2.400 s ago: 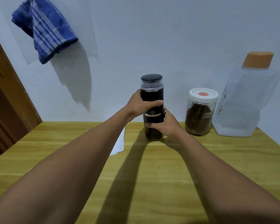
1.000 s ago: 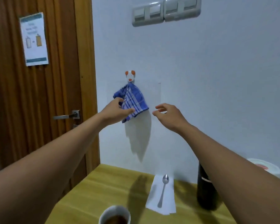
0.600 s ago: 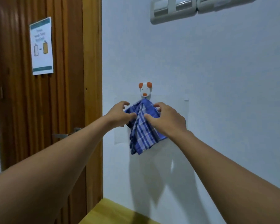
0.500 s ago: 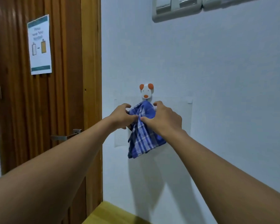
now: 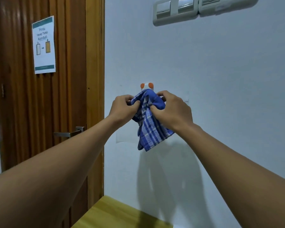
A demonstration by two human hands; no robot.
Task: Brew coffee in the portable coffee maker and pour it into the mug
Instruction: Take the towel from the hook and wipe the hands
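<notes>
A blue checked cloth (image 5: 150, 129) hangs on the white wall below a small wall hook (image 5: 146, 85) with two orange ears. My left hand (image 5: 123, 107) grips the cloth's upper left part, fingers curled into the fabric. My right hand (image 5: 173, 109) grips its upper right part, thumb and fingers bunching the top. The cloth's top fold covers most of the hook. The coffee maker and the mug are out of view.
A wooden door (image 5: 44, 96) with a metal handle (image 5: 69, 133) and a paper notice (image 5: 44, 45) stands at the left. Light switches (image 5: 187, 9) sit high on the wall. A corner of the wooden table (image 5: 115, 214) shows at the bottom.
My hands left the coffee maker on the table and rose to the hanging cloth. Both now grip it, and its top has bunched up over the hook.
</notes>
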